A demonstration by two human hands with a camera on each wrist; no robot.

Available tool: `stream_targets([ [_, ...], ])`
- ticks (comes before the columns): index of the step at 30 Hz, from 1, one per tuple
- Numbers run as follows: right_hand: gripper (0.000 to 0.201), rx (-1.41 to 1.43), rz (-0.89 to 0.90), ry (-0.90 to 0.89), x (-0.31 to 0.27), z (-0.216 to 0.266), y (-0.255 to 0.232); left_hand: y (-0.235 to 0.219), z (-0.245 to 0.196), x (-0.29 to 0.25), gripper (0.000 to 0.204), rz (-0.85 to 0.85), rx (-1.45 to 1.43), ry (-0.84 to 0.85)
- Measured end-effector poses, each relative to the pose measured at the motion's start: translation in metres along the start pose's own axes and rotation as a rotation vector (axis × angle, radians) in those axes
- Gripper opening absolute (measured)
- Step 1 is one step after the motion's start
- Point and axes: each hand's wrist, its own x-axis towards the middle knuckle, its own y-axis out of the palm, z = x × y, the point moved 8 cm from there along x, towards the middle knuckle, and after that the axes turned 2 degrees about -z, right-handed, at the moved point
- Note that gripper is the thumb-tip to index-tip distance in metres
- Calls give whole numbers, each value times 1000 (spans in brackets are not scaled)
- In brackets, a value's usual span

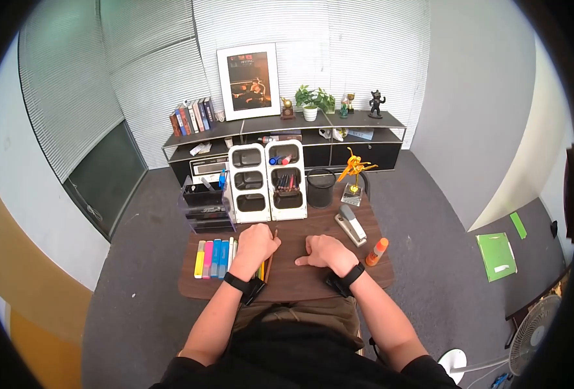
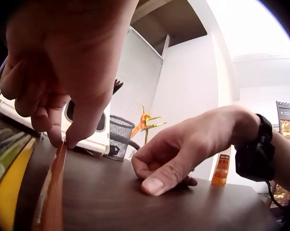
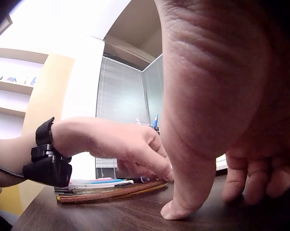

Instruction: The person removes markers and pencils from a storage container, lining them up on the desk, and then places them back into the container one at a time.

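My left hand [image 1: 256, 245] is over the row of pens at the table's left half. Its thumb and a finger pinch the far end of a brown pencil [image 2: 57, 187], which lies along the tabletop. Beside that pencil is a yellow pencil [image 2: 12, 185], partly under the hand in the head view. Farther left, highlighters in yellow [image 1: 199, 260], pink [image 1: 208, 260] and blue [image 1: 219, 259] lie side by side. My right hand [image 1: 326, 251] rests with its fingertips on the wooden tabletop, fingers loosely bent and holding nothing. The stapler [image 1: 350, 227] is just beyond it.
At the back of the table [image 1: 293, 285] stand white compartment holders [image 1: 267, 185], one with pencils and markers inside. A dark organizer [image 1: 206, 211] is to their left. A mesh cup [image 1: 321, 191], a golden figurine [image 1: 354, 172] and an orange glue stick [image 1: 377, 251] stand on the right.
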Motion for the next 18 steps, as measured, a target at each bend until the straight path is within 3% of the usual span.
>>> stream_targets([
  [3, 65, 5, -3, -6, -1, 0, 0, -41, -10, -6, 27, -3, -115, -78],
  [5, 65, 2, 2, 0, -2, 2, 0, -76, -13, -9, 25, -114, -274, -69],
  [7, 65, -4, 7, 6, -2, 2, 0, -121, -27, -13, 20, -262, -348, 50],
  [11, 66, -8, 10, 1, -2, 2, 0, -195, -56, -16, 11, -358, -433, 112],
  [12, 67, -12, 14, 4, -2, 2, 0, -204, -59, -13, 12, -410, -446, 207],
  [18, 64, -19, -7, -9, 4, -3, 6, -218, -69, 8, 13, -562, -414, 339],
])
